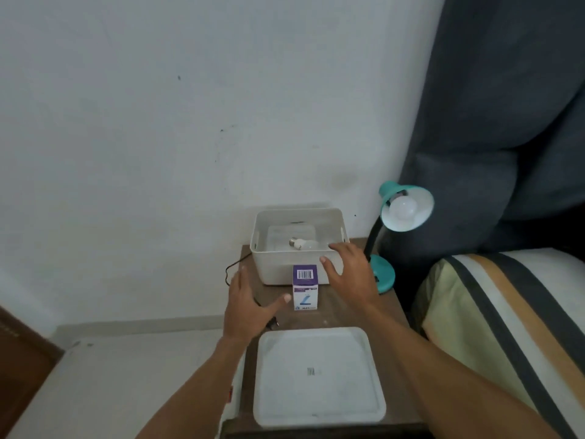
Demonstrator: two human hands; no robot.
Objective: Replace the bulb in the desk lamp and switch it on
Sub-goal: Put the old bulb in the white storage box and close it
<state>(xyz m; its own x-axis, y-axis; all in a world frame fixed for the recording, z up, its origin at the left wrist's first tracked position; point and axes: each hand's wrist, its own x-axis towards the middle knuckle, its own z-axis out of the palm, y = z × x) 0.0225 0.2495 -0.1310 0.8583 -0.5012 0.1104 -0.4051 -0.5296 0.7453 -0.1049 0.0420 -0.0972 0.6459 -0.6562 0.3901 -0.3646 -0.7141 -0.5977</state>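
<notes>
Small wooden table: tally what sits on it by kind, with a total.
Round white light bulbs: 2 (one in the teal desk lamp, one in the white plastic bin)
Lamps: 1
Bins: 1
Purple-and-white cardboard bulb box: 1
White plastic lid: 1
Total: 6

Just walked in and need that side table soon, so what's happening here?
A person is swapping the bulb in the teal desk lamp. A bulb sits in its shade, unlit, and a loose bulb lies in the white bin. Both hands are open and hold nothing: the left hand and right hand flank the purple and white bulb box standing on the table. The bin's lid lies nearer the person.
</notes>
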